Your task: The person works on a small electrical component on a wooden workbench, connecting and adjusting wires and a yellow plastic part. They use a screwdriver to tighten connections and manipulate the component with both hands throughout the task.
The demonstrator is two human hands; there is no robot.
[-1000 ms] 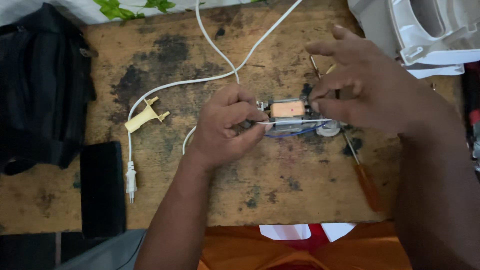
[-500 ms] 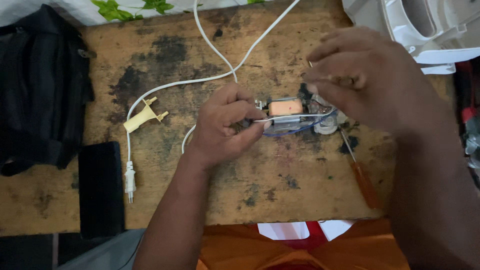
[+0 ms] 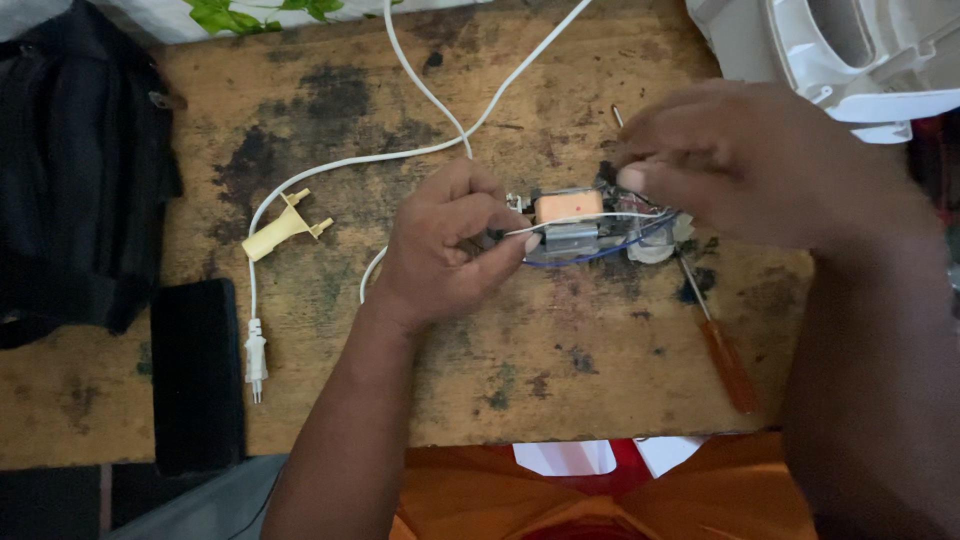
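1. Two hands are working over the worn wooden surface [image 3: 330, 330], and we are keeping both on a small electrical assembly [image 3: 585, 225] with an orange block on top, lying near the middle, slightly right.
2. Our left hand [image 3: 445, 250] is curling shut, pinching a thin white wire [image 3: 575, 222] at the assembly's left end.
3. Our right hand [image 3: 760, 165] is closing its fingertips on the assembly's right end, beside the blue wires [image 3: 590, 258].
4. We are judging the assembly light and rigid, but its wires thin, springy and easy to tear loose, so taking hold of the body rather than the leads seems safest.
5. We are seeing an orange-handled screwdriver [image 3: 720, 345] lying just beside it, a white cord [image 3: 330, 170] with its plug [image 3: 256, 360] to the left, and a yellow plastic piece [image 3: 282, 228] nearby.
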